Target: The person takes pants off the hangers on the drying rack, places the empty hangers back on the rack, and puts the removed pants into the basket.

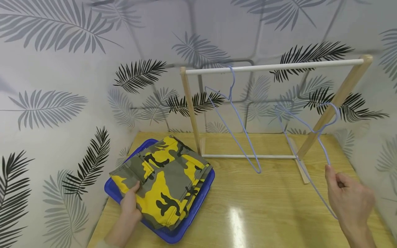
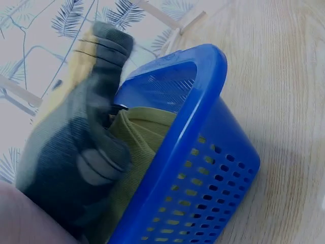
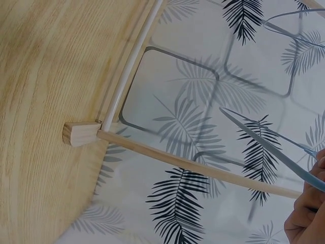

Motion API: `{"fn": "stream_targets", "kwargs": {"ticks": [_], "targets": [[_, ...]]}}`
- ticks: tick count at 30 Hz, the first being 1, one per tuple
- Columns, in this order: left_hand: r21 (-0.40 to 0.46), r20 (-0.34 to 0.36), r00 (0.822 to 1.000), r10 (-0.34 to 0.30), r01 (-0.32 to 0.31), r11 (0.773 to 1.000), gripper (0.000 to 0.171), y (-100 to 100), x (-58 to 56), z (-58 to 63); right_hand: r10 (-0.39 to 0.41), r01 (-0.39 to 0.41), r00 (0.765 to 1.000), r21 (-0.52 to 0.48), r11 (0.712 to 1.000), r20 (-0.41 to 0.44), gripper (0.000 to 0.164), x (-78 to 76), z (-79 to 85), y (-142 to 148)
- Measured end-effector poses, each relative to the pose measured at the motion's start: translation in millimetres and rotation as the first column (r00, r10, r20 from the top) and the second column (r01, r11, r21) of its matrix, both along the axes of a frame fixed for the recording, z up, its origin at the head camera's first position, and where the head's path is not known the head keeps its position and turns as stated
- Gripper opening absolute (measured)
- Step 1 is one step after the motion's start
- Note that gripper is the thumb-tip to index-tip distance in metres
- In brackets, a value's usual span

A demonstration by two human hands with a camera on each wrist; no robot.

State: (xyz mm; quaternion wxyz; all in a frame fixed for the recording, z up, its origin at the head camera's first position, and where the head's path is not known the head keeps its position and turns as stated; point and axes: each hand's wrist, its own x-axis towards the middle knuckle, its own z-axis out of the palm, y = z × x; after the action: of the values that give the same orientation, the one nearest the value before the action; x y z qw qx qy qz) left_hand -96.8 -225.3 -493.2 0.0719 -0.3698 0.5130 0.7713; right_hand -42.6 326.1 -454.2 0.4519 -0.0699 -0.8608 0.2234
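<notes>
On the left in the head view, my left hand grips the near left edge of a folded yellow, grey and black camouflage garment, thumb on top. The garment lies over a blue plastic basket. The left wrist view has its edge raised, with olive cloth beneath it inside the basket. My right hand holds a light blue hanger by one side, in front of the rack's right end. In the right wrist view part of that hanger shows, the fingers at the frame's edge.
A small clothes rack with wooden legs and white rods stands at the back of the wooden table. Another blue hanger hangs from its top rod, left of middle. Leaf-patterned wall covering rises behind and at the sides.
</notes>
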Motion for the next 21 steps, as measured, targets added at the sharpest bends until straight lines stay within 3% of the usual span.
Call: {"fn": "stream_targets", "kwargs": {"ticks": [7, 11, 14, 18, 21], "targets": [[-0.018, 0.045, 0.999, -0.007, 0.007, 1.000, 0.108, -1.1, 2.9, 19.0, 0.013, -0.013, 1.000, 0.004, 1.000, -0.003, 0.064, 0.9, -2.7, 1.6], [-0.055, 0.028, 0.999, 0.033, -0.031, 0.998, 0.114, -3.3, -1.4, 24.8, 0.010, -0.010, 1.000, -0.007, 1.000, 0.004, 0.065, 1.4, -3.0, 1.6], [-0.137, 0.007, 0.996, 0.091, -0.089, 0.987, 0.111, -6.4, -7.4, 25.4, 0.011, -0.010, 1.000, -0.020, 1.000, 0.002, 0.062, 1.1, -2.0, 0.1], [-0.271, -0.051, 0.983, 0.174, -0.181, 0.945, 0.099, -10.0, -14.4, 28.3, 0.011, -0.011, 1.000, -0.033, 0.999, -0.002, 0.061, 1.9, 1.0, -3.5], [-0.324, -0.121, 0.974, 0.190, -0.219, 0.920, 0.088, -12.3, -17.7, 32.3, 0.012, -0.012, 1.000, -0.028, 1.000, 0.001, 0.062, 2.9, 2.0, -3.9]]}}
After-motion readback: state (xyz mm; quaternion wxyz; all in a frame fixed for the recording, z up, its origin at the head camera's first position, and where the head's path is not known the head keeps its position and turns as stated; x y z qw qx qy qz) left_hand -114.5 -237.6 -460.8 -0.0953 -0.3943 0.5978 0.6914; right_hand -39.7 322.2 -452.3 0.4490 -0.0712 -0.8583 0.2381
